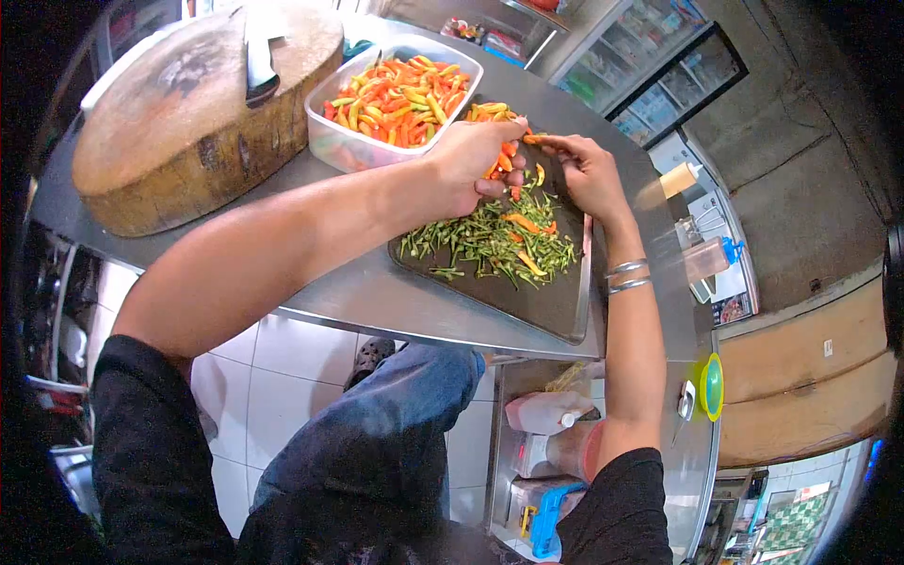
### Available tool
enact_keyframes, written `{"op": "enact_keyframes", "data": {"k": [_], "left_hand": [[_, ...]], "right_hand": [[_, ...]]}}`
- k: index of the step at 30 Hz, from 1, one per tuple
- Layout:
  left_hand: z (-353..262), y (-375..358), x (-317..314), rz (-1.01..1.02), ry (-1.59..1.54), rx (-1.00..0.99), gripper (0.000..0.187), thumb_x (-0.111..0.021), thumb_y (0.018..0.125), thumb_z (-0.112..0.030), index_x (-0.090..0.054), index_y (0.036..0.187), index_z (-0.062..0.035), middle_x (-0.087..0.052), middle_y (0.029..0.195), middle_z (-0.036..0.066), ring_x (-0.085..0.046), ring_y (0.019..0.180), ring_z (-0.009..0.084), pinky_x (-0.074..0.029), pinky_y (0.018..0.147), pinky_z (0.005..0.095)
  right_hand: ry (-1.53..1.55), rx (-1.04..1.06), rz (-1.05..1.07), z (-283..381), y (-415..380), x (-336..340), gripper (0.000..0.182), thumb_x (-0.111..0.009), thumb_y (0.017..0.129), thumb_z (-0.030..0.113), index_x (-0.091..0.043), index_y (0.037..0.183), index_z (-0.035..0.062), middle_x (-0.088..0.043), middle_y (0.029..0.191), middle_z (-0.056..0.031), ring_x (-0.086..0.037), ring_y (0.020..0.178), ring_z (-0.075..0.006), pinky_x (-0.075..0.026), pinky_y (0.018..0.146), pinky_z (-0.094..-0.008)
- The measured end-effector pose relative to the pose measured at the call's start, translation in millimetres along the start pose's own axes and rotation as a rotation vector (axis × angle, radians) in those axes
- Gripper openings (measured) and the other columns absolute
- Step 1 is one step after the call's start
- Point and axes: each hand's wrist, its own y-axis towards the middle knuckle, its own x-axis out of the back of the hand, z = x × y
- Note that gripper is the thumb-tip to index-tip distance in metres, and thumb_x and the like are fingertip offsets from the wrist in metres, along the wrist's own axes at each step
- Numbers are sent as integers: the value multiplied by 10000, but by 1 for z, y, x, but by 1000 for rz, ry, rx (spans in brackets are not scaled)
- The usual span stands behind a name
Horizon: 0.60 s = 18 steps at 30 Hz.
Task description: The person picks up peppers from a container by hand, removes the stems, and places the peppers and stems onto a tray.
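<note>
My left hand (476,160) is closed around several orange chili peppers (507,162), held over a dark tray (556,315). Between the thumb and fingers of my right hand (589,174) is the end of one orange chili pepper (534,139), close to the left fingertips. On the tray lies a heap of green chili stems (471,240), with a few orange and yellow chilies among them. More chilies (490,111) sit at the tray's far end, partly hidden by my left hand. Beside the tray stands a clear plastic container (348,155) full of orange and yellow chilies.
A thick round chopping block (169,160) stands at the left, with a cleaver (261,71) on top. The metal counter (377,315) curves around to the right, where a squeeze bottle (680,179), a blue-capped bottle (711,259) and a green-yellow bowl (713,386) stand. Jugs sit on a shelf below.
</note>
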Motion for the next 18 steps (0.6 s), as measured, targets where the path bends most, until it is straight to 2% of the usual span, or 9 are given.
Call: {"op": "enact_keyframes", "data": {"k": [2,3,6,7,10,12,13,17,18], "left_hand": [[0,0,-1,-13,12,0,217,-599,976,-250,-554,967,-38,-565,799,87,-568,616,160,-298,356,203],[1,0,-1,-16,39,-2,222,-602,977,-255,-558,958,-38,-563,800,83,-563,614,157,-297,356,200],[1,0,0,-11,76,-15,231,-612,973,-260,-564,943,-36,-558,802,73,-553,607,151,-298,353,197],[2,0,-1,-6,84,-28,235,-620,970,-261,-565,938,-34,-555,803,68,-548,603,148,-300,351,198],[-1,-2,-2,-19,82,-25,238,-622,969,-261,-567,938,-32,-552,809,61,-540,601,143,-297,347,199],[-2,-3,-3,-26,78,-18,242,-624,968,-264,-567,937,-31,-553,804,61,-544,591,144,-296,346,200],[-2,-3,-3,-32,74,-11,246,-626,967,-266,-567,936,-29,-553,799,61,-548,581,145,-295,345,201],[1,-3,-3,-43,124,-34,245,-626,967,-272,-565,931,-37,-554,770,53,-550,539,141,-286,342,205],[1,-3,-2,-19,145,-39,246,-629,966,-275,-567,923,-41,-556,755,48,-549,522,138,-283,341,207]], "right_hand": [[32,0,-172,-11,-3,1,247,-586,905,52,-714,1113,90,-708,953,-114,-663,908,-253,-508,813,-341],[-9,-54,-171,-3,-5,5,219,-601,910,35,-713,1098,51,-704,955,-67,-636,825,-143,-496,747,-276],[57,59,-252,-10,-6,-3,201,-657,890,123,-723,1073,71,-705,940,-119,-662,804,-247,-510,743,-323],[57,57,-252,-9,-6,-3,201,-657,890,123,-723,1073,71,-705,940,-119,-662,804,-247,-510,743,-323],[29,-95,-132,2,-6,-3,230,-702,864,191,-731,1054,64,-713,946,-115,-660,789,-225,-510,730,-318],[-7,-110,54,10,-8,-3,261,-711,877,176,-710,1085,19,-695,855,-57,-613,761,-108,-493,714,-270],[31,-155,74,16,-8,1,279,-725,864,175,-709,1097,23,-691,872,-46,-603,771,-89,-493,712,-264],[77,-32,35,4,-12,-8,244,-696,889,127,-695,1104,12,-689,909,-25,-589,779,-67,-480,691,-240],[282,-71,5,4,-12,-11,228,-694,893,133,-690,1085,9,-704,933,-46,-608,780,-93,-493,709,-255]]}}
